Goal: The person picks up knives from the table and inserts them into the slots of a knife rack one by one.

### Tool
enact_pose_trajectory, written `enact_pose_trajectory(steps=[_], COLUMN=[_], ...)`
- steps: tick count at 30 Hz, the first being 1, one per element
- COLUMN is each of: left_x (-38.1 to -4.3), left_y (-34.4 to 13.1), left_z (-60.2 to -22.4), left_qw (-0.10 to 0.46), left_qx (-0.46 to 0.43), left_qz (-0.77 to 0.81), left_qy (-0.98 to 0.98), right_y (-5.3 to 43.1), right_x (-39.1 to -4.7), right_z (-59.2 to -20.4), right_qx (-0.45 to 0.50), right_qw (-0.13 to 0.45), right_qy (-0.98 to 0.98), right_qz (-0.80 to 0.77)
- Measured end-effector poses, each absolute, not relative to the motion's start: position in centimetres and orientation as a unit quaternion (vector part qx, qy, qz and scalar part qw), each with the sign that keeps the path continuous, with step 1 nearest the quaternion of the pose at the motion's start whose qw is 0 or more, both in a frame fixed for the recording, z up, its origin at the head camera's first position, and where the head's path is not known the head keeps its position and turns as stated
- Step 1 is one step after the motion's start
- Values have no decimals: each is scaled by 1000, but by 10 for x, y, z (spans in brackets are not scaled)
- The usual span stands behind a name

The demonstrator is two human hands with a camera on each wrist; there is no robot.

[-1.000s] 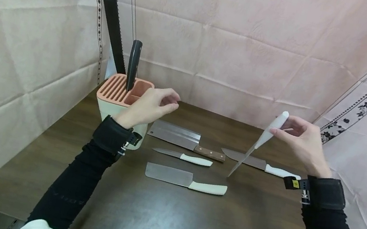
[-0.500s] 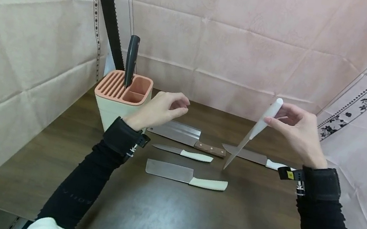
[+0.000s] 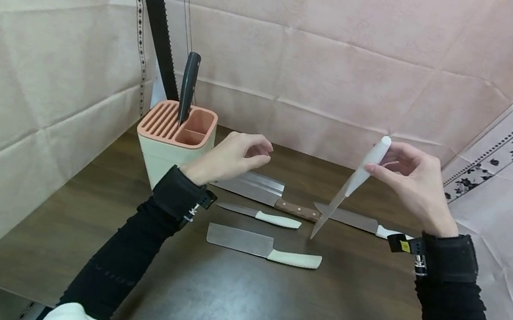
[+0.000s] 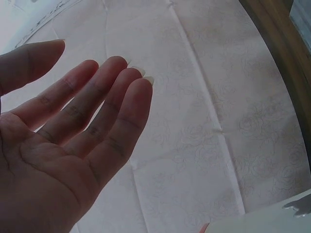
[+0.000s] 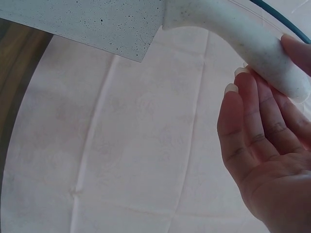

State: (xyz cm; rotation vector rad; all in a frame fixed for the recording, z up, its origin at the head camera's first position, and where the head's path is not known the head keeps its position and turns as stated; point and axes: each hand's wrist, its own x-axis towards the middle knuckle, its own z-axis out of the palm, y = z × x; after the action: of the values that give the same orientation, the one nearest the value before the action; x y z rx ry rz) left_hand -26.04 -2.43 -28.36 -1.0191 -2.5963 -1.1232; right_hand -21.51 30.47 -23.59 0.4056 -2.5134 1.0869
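Note:
My right hand [image 3: 410,178] pinches a knife [image 3: 362,173] by its white handle between thumb and fingertips. Its blade slants down and left above the table. In the right wrist view the wide speckled blade [image 5: 97,24] fills the upper left, and the thumb lies over the handle's end. My left hand [image 3: 233,159] hovers with bent, relaxed fingers and holds nothing, partly hiding a brown-handled cleaver [image 3: 257,187]. Below that lie a small white-handled paring knife [image 3: 277,220] and a square-bladed, white-handled knife [image 3: 242,241]. Another white-handled knife [image 3: 354,219] lies behind the held blade, its handle partly behind my right wrist.
At the back left stands a pale knife block [image 3: 150,151] with an orange slotted top. A black-handled knife [image 3: 189,82] stands upright in it. Patterned cloth [image 3: 342,83] hangs behind the dark wooden table [image 3: 65,252] and along both sides.
My left hand has moved right, away from the knife block. The right hand has brought the held knife slightly left and up, then stayed nearly still. The lying knives keep their places.

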Motion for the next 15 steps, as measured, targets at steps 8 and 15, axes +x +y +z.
enact_pose_trajectory(steps=[8,15], left_x=[-261,-260], left_y=[-16,-16], left_z=[-285,-286], left_qw=[71,68], left_qx=[-345,-351], left_qz=[-372,-372], left_qy=[-859,-856], right_y=[300,290], right_x=[-216,-220], right_z=[-236,-237], right_qx=[153,166], right_qw=[186,178], right_qy=[-888,-886], right_qz=[391,395])
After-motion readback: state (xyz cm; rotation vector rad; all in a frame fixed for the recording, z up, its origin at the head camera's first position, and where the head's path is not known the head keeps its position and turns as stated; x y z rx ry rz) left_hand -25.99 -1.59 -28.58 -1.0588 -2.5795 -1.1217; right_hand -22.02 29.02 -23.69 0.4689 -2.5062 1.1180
